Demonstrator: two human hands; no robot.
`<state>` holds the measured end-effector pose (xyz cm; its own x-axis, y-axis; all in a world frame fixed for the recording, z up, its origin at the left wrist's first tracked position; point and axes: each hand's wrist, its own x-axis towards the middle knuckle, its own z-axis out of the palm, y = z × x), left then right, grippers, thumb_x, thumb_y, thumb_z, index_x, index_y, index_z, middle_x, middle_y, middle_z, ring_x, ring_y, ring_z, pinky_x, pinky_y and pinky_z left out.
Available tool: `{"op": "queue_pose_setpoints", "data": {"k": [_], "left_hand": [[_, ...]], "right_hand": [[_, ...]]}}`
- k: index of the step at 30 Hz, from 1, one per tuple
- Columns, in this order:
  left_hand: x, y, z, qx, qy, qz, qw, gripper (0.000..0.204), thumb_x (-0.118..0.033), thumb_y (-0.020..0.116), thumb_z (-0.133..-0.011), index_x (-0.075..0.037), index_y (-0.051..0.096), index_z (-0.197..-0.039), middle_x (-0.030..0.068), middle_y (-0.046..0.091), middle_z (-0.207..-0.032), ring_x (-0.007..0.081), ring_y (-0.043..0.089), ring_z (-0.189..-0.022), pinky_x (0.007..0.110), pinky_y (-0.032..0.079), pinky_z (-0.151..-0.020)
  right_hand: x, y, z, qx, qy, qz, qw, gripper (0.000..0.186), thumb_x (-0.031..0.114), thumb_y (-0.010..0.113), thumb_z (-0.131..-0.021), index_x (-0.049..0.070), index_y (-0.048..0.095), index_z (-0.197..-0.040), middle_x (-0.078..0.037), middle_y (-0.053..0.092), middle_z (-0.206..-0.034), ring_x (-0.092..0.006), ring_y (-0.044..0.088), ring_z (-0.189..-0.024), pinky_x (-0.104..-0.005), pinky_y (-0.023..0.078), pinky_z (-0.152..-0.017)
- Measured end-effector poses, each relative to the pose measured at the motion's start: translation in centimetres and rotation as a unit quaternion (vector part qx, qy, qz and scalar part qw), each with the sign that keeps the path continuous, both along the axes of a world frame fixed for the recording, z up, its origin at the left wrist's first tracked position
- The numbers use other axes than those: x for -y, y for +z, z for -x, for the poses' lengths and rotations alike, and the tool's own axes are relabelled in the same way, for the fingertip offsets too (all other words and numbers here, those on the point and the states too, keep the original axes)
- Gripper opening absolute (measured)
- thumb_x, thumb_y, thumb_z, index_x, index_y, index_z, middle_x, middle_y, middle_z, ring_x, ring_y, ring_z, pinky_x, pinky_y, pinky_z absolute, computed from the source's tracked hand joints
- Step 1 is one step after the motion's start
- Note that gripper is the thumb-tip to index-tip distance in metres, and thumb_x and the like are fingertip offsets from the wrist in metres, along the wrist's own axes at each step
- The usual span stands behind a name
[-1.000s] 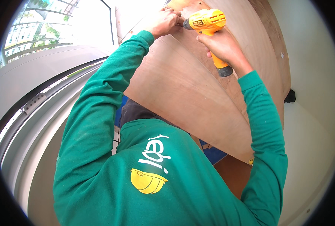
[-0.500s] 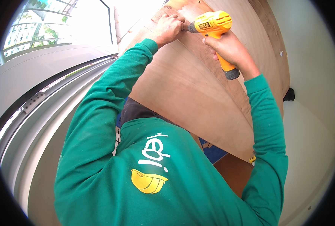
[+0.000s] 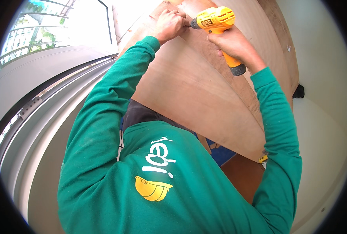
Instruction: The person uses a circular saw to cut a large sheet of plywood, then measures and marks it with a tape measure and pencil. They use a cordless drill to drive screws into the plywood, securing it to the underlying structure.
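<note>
My right hand [image 3: 236, 43] is wrapped round the handle of a yellow and black cordless drill [image 3: 217, 19], whose chuck points left. My left hand [image 3: 169, 25] is at the drill's tip, its fingers bent and pressed together over a narrow wooden board [image 3: 210, 58]. What those fingers pinch, if anything, is too small to make out. The bit end lies beside the left fingertips. Beneath the board and both hands spreads a large light-brown plywood sheet [image 3: 181, 84].
A window with a sliding track [image 3: 64, 86] runs along the left. On the right is a pale wall [image 3: 323, 58], with a small black object [image 3: 299, 91] by the wood's edge. A small yellow item [image 3: 263, 159] lies near my right forearm, beside the sheet's near corner.
Both hands and the drill have shifted slightly left and up in the picture. The drill's tip stays by the left fingers, and the right hand keeps its grip.
</note>
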<state>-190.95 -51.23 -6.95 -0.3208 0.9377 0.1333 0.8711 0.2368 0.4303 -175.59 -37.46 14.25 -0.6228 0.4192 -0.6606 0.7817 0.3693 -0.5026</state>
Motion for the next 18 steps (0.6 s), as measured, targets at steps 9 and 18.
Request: {"op": "queue_pose_setpoints", "data": {"k": [9,18], "left_hand": [[0.0,0.0,-0.3,0.019,0.016,0.0,1.0,0.017,-0.034,0.082,-0.095,-0.027,0.089,-0.109,-0.0071,0.078,-0.112,0.0183,0.072,-0.12,0.048,0.051,-0.103],[0.5,-0.4,-0.3,0.004,0.027,-0.029,0.999,0.02,-0.034,0.078,-0.098,-0.024,0.088,-0.112,-0.0011,0.074,-0.108,0.0235,0.073,-0.116,0.05,0.052,-0.101]], "right_hand": [[-0.1,-0.1,-0.6,-0.064,0.026,-0.004,0.998,0.034,0.025,0.073,-0.1,-0.001,0.071,-0.121,-0.005,0.072,-0.09,-0.0161,0.071,-0.067,-0.0353,0.06,-0.067],[0.1,-0.9,-0.6,-0.081,0.01,-0.014,0.997,0.032,0.024,0.07,-0.099,-0.001,0.071,-0.119,-0.006,0.073,-0.087,-0.0162,0.07,-0.067,-0.0368,0.06,-0.066]]}}
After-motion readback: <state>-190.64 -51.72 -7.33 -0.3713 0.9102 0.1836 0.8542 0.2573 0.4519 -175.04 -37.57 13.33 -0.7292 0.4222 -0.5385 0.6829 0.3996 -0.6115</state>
